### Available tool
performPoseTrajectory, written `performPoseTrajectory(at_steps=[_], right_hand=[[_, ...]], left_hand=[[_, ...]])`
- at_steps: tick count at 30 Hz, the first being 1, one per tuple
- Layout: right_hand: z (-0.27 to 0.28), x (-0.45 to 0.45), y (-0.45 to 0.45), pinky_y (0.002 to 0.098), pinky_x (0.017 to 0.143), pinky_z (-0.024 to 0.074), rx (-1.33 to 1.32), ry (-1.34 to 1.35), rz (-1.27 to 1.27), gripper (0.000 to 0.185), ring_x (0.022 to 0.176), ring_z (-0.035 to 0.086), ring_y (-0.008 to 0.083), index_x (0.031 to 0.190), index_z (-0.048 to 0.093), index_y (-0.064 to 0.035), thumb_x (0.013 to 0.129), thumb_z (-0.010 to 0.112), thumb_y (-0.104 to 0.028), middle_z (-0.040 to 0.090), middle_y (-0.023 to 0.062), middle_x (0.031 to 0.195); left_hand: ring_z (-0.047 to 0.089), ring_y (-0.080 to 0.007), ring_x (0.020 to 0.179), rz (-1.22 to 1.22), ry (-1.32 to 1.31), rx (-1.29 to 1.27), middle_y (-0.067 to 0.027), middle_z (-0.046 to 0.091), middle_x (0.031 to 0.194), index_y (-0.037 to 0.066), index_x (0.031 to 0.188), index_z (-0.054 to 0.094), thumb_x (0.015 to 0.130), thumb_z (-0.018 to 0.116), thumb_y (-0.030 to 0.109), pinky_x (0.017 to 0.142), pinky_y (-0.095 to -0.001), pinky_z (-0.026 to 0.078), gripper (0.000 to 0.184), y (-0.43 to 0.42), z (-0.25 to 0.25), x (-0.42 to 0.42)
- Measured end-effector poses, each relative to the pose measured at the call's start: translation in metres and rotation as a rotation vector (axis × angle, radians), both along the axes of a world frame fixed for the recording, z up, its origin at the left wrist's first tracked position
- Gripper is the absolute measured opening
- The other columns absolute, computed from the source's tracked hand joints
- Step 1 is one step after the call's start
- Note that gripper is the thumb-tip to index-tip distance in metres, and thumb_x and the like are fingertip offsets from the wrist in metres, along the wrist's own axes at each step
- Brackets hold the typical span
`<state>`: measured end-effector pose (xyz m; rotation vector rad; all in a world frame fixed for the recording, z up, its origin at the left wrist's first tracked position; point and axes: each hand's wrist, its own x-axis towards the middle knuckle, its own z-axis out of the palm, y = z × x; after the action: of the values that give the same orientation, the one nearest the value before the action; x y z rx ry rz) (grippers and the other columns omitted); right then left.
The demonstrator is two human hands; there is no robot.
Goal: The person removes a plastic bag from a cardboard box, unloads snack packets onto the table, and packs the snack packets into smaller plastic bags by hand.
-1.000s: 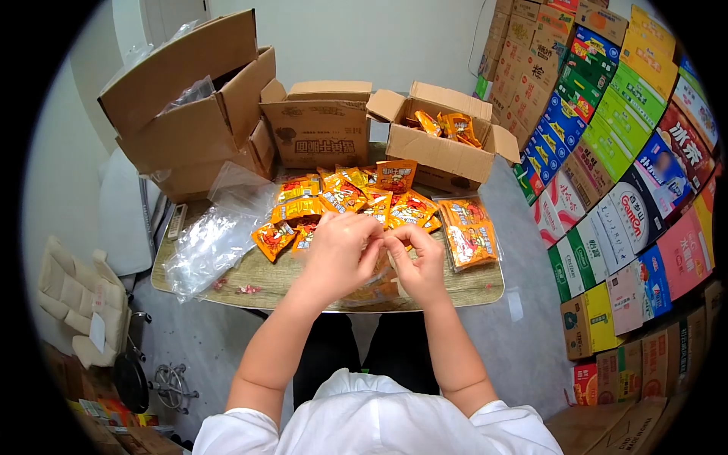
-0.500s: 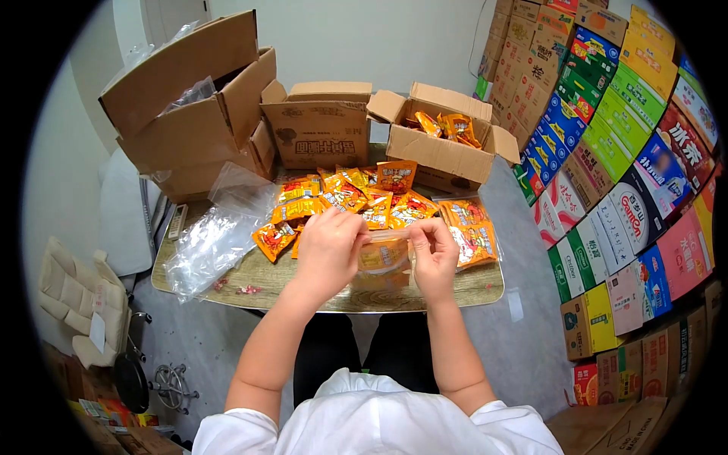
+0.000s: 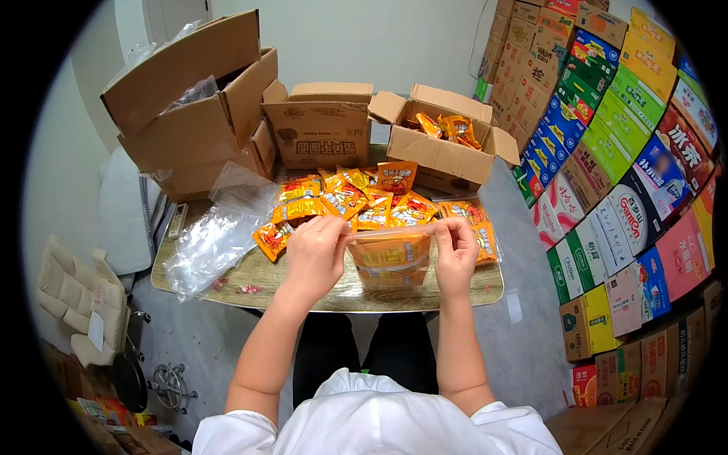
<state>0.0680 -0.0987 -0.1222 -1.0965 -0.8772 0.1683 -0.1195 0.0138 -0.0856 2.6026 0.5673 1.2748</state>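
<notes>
A clear zip-lock bag (image 3: 392,262) with orange snack packets inside hangs upright between my hands, above the table's front part. My left hand (image 3: 318,246) pinches its top left corner, and my right hand (image 3: 456,246) pinches the top right corner. The bag's upper edge is stretched straight between them. Behind it lies a pile of orange snack packets (image 3: 345,199). To the right, partly covered by my right hand, is another filled clear bag (image 3: 466,212) lying flat. Loose empty plastic bags (image 3: 216,243) spread over the table's left side.
Along the back of the wooden table (image 3: 318,299) stand a large carton (image 3: 182,121), a closer-to-middle carton (image 3: 322,133) and an open carton (image 3: 440,152) holding orange packets. A remote control (image 3: 178,221) lies at the left edge. Colourful boxes (image 3: 607,197) are stacked at right; an office chair (image 3: 87,296) stands left.
My hands have moved apart, pulling the bag's top edge wider and straight. The bag now faces me more fully, its packets more visible.
</notes>
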Motion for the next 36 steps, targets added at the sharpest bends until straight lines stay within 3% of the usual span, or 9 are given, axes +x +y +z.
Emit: performPoseTrajectory(at_steps=[14, 17, 20, 22, 25, 27, 28, 30, 36], right_hand=[[-0.012, 0.007, 0.002, 0.0181, 0.047, 0.0382, -0.072, 0.173, 0.174, 0.015, 0.05, 0.047, 0.0048, 0.089, 0.054, -0.0044, 0.099, 0.054, -0.015, 0.058, 0.0011, 0.075], [-0.016, 0.01, 0.006, 0.0183, 0.047, 0.0387, -0.04, 0.237, 0.194, 0.015, 0.05, 0.048, 0.0049, 0.09, 0.053, -0.0048, 0.1, 0.053, -0.016, 0.058, 0.002, 0.075], [-0.017, 0.009, 0.012, 0.019, 0.047, 0.0395, 0.003, 0.303, 0.221, 0.015, 0.051, 0.049, 0.0055, 0.089, 0.053, -0.0051, 0.1, 0.052, -0.015, 0.058, 0.0021, 0.073], [-0.023, 0.011, 0.016, 0.0194, 0.047, 0.04, 0.022, 0.326, 0.239, 0.015, 0.052, 0.049, 0.0057, 0.089, 0.054, -0.0052, 0.1, 0.051, -0.015, 0.058, 0.0017, 0.071], [-0.029, 0.008, 0.021, 0.0215, 0.061, 0.047, 0.024, 0.301, 0.344, 0.01, 0.071, 0.057, 0.0096, 0.103, 0.055, -0.0038, 0.097, 0.056, -0.012, 0.061, 0.0062, 0.091], [-0.026, -0.012, 0.022, 0.0286, 0.083, 0.0479, -0.036, 0.068, 0.122, 0.04, 0.101, 0.055, 0.0158, 0.125, 0.048, -0.0026, 0.088, 0.063, -0.008, 0.054, 0.011, 0.119], [-0.023, -0.015, 0.011, 0.036, 0.102, 0.0397, -0.262, -0.125, 0.135, 0.071, 0.123, 0.044, 0.0232, 0.139, 0.035, -0.0006, 0.078, 0.069, -0.009, 0.04, 0.0131, 0.136], [-0.032, -0.028, 0.005, 0.0448, 0.114, 0.025, -0.358, -0.566, 0.19, 0.095, 0.137, 0.032, 0.0371, 0.148, 0.023, -0.0012, 0.069, 0.074, -0.017, 0.029, 0.0216, 0.148], [-0.041, -0.05, 0.007, 0.0443, 0.113, 0.0273, -0.368, -0.425, 0.244, 0.093, 0.14, 0.027, 0.0391, 0.149, 0.02, -0.0023, 0.071, 0.07, -0.009, 0.026, 0.0242, 0.15]], left_hand=[[0.059, -0.0212, 0.067, -0.005, 0.054, -0.419, -0.0094, 0.057, 0.07, 0.0, 0.075, 0.052, 0.081, 0.067, 0.005, 0.06, -0.0335, 0.043, 0.018, 0.0, -0.014, -0.015], [0.061, -0.0184, 0.084, -0.211, -0.081, -0.657, -0.0086, 0.063, 0.086, 0.001, 0.086, 0.058, 0.082, 0.07, 0.011, 0.073, -0.0333, 0.047, 0.016, 0.008, -0.042, -0.01], [0.055, -0.023, 0.117, -0.434, -0.17, -0.65, -0.0159, 0.058, 0.123, 0.004, 0.125, 0.054, 0.081, 0.074, 0.019, 0.099, -0.0345, 0.043, 0.051, -0.002, -0.064, 0.002], [0.057, -0.0242, 0.114, -0.423, -0.087, -0.61, -0.0161, 0.06, 0.119, 0.003, 0.123, 0.056, 0.082, 0.072, 0.019, 0.096, -0.0352, 0.044, 0.047, 0.002, -0.078, 0.011], [0.063, -0.0266, 0.102, -0.342, -0.002, -0.771, -0.0167, 0.065, 0.107, -0.001, 0.112, 0.063, 0.089, 0.063, 0.016, 0.087, -0.0372, 0.049, 0.029, 0.002, -0.098, 0.02], [0.064, -0.0266, 0.095, -0.132, -0.306, -0.757, -0.0161, 0.066, 0.099, -0.004, 0.104, 0.066, 0.092, 0.058, 0.015, 0.081, -0.038, 0.049, 0.023, 0.002, -0.102, 0.027], [0.064, -0.0271, 0.093, -0.077, -0.408, -0.752, -0.0167, 0.065, 0.099, -0.005, 0.102, 0.066, 0.094, 0.055, 0.016, 0.08, -0.0369, 0.049, 0.024, -0.001, -0.096, 0.03], [0.063, -0.0275, 0.096, -0.07, -0.415, -0.747, -0.0176, 0.064, 0.102, -0.005, 0.105, 0.065, 0.094, 0.055, 0.015, 0.081, -0.0371, 0.049, 0.025, -0.002, -0.091, 0.029], [0.058, -0.0242, 0.106, -0.119, -0.323, -0.628, -0.0158, 0.058, 0.115, -0.001, 0.13, 0.053, 0.091, 0.059, 0.014, 0.077, -0.0308, 0.051, 0.042, -0.035, -0.065, 0.036]])
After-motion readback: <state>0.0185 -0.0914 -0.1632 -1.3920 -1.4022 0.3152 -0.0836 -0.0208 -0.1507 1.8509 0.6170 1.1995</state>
